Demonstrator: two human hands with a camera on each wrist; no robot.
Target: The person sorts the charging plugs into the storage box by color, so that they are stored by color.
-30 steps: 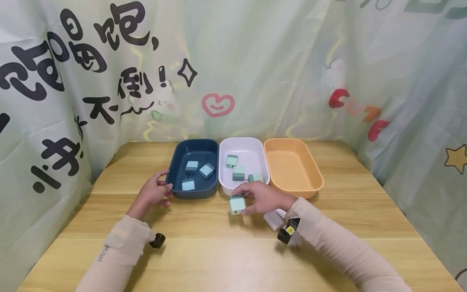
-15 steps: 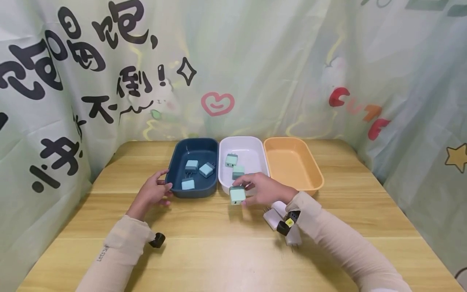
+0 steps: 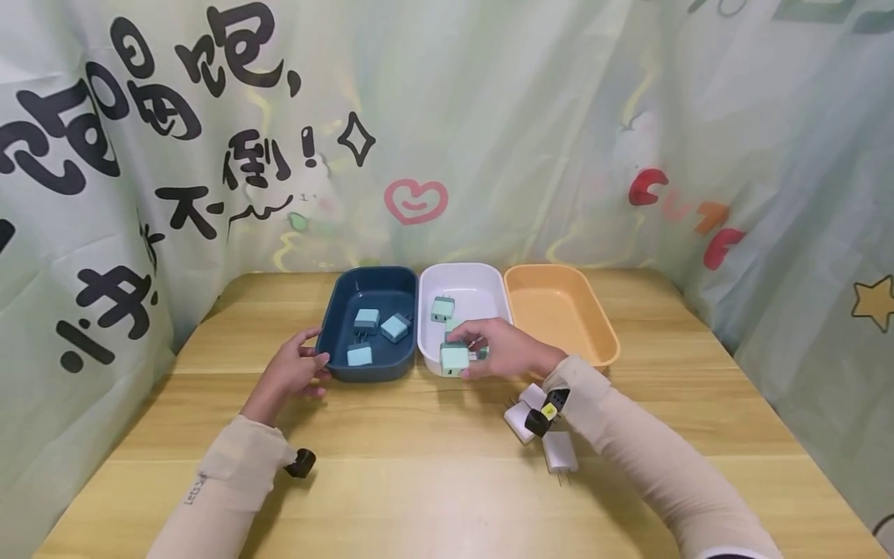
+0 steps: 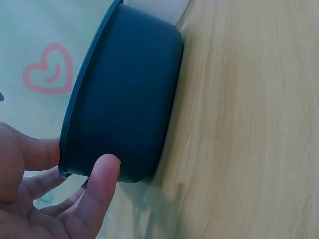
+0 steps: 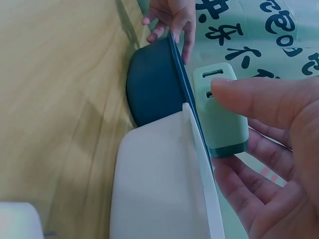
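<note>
My right hand (image 3: pixel 504 345) pinches a mint-green USB wall charger (image 3: pixel 455 361) between thumb and fingers, over the front rim of the white bin (image 3: pixel 482 283). Two ports show on its face in the right wrist view, the thumb overlapping one. More green chargers (image 3: pixel 442 308) lie in that bin, partly hidden by the hand. My left hand (image 3: pixel 292 365) rests at the left front corner of the dark blue bin (image 3: pixel 375 373), its fingers spread, one at the rim and the thumb by the outer wall (image 4: pixel 129 84). Inside are 3 light blue chargers (image 3: pixel 396 328).
To the right, side by side with the white bin, stands an orange bin (image 3: pixel 559 310). White chargers (image 3: pixel 560 452) lie on the wooden table (image 3: pixel 391 497) below my right wrist. A printed curtain (image 3: pixel 517 155) hangs behind the table.
My right hand has carried the green charger forward, from in front of the white bin to over its front rim. The white chargers show more fully. My left hand stays at the blue bin.
</note>
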